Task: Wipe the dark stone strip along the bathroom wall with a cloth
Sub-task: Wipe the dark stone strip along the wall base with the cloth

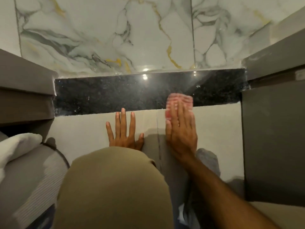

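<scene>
A dark speckled stone strip (115, 95) runs left to right at the foot of the marble wall. My right hand (180, 129) lies flat on a red and white cloth (180, 99), pressing it on the strip's near edge toward the right end; hand and cloth are blurred. My left hand (124, 129) rests flat on the pale floor tile just in front of the strip, fingers spread and holding nothing. My knee in tan trousers (113, 187) hides its wrist.
White marble wall tiles with grey and gold veins (107, 33) rise behind the strip. Grey door frames or panels stand at left (26, 90) and right (272, 129). A white towel on a ribbed grey bin (18, 146) sits at lower left. Pale floor tile (82, 129) lies between.
</scene>
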